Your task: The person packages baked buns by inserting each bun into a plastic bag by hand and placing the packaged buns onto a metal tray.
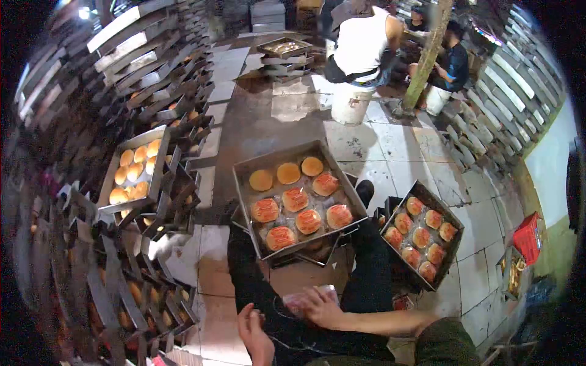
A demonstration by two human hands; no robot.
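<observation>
My right hand (pixel 323 309) lies over a bunch of clear plastic wrappers with pinkish-red print (pixel 294 302) above my lap, its fingers closed down on them. Left of it, my left hand (pixel 255 338) is raised palm inward, fingers loosely curled and apart, nothing visible in them. Beyond both hands, a metal tray (pixel 241 194) rests tilted on other trays between my knees. Its far row holds plain golden buns (pixel 288 173); the other buns (pixel 307 221) look wrapped in clear plastic with red print.
At right, another tray (pixel 452 270) holds red-printed wrapped buns. A tray of plain buns (pixel 135 172) tops a stack at left. Tall tray stacks line both sides. A red basket (pixel 528 240) stands far right. People (pixel 363 46) sit ahead near a wooden post (pixel 430 55).
</observation>
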